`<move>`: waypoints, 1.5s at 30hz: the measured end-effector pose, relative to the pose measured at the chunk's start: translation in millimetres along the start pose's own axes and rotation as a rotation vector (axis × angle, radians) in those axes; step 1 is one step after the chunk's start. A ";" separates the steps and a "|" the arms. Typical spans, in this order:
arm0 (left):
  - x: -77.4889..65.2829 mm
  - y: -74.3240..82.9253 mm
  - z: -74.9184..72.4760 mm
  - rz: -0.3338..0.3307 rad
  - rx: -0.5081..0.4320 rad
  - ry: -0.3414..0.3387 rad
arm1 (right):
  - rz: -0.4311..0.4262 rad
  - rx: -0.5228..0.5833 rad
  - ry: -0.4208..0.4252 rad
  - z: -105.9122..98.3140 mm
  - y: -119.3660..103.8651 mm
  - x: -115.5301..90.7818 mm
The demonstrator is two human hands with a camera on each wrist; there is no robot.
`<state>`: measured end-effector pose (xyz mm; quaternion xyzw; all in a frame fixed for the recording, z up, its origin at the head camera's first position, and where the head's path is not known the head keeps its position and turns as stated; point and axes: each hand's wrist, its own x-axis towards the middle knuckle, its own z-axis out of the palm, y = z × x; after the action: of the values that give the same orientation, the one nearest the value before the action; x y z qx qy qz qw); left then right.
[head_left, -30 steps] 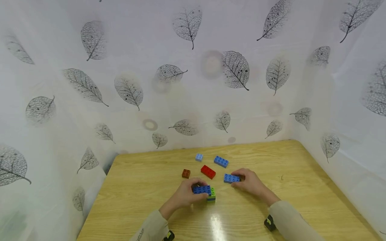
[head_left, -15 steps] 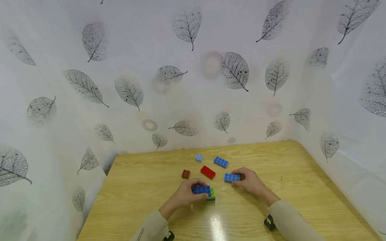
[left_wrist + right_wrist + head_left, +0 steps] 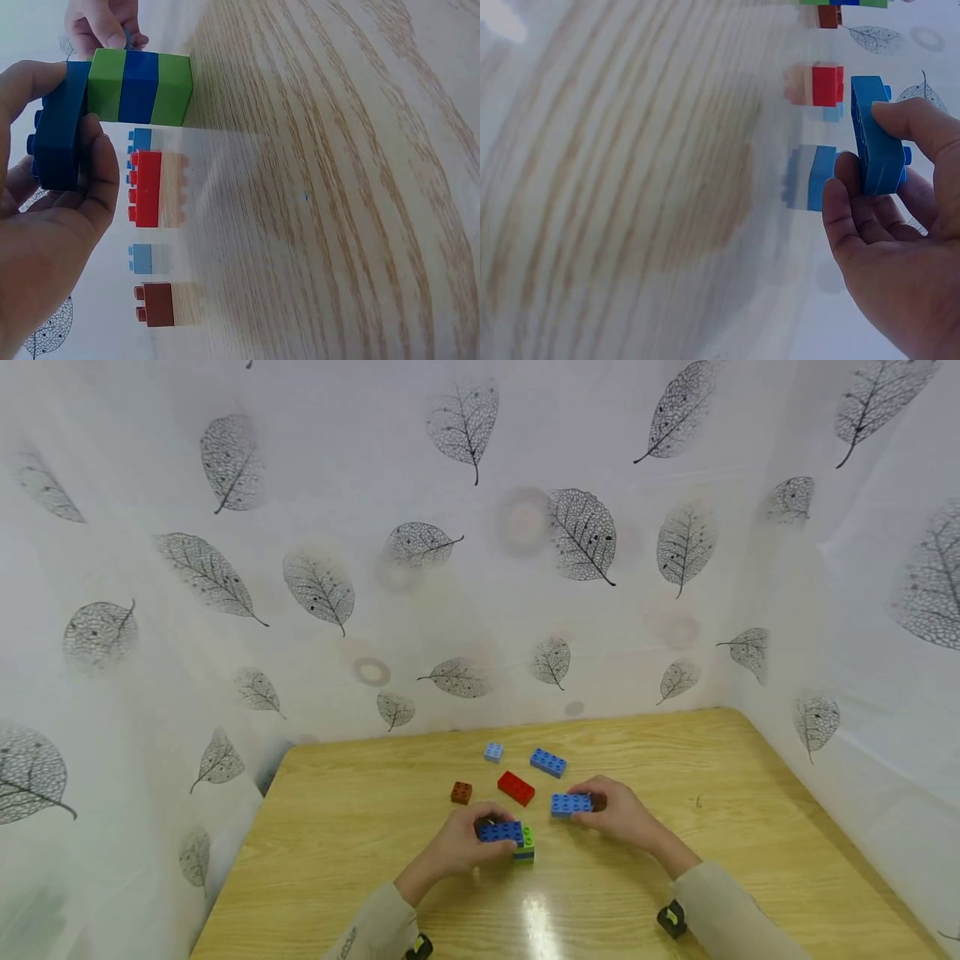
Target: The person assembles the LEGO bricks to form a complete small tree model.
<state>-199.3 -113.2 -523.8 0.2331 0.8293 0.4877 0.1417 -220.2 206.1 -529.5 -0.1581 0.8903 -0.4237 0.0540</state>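
Note:
My left hand (image 3: 463,845) grips a dark blue building brick (image 3: 501,832) between thumb and fingers. That brick sits on top of a stack of green and blue bricks (image 3: 138,87) and juts out past it, as the left wrist view shows. To the right, my right hand (image 3: 624,812) pinches a lighter blue brick (image 3: 571,804) by its end. In the right wrist view this held brick (image 3: 877,139) is off the table, its studs facing up. A gap separates the brick in my right hand from the stack.
Behind the hands lie a red brick (image 3: 516,788), a small brown brick (image 3: 461,792), a small light blue brick (image 3: 493,752) and another blue brick (image 3: 548,762). They rest on the wooden table (image 3: 345,827). A leaf-patterned curtain (image 3: 480,602) surrounds its back and sides.
My right hand has shifted slightly left with the blue brick, towards the stack. My left hand keeps its grip and has barely moved.

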 end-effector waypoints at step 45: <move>0.3 0.9 -0.2 0.031 -0.028 -0.002 | -0.230 0.110 -0.186 18.0 -41.4 -10.9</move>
<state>-199.4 -112.8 -522.9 0.2445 0.8186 0.5010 0.1381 -196.0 172.0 -509.4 -0.2943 0.8330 -0.4586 0.0961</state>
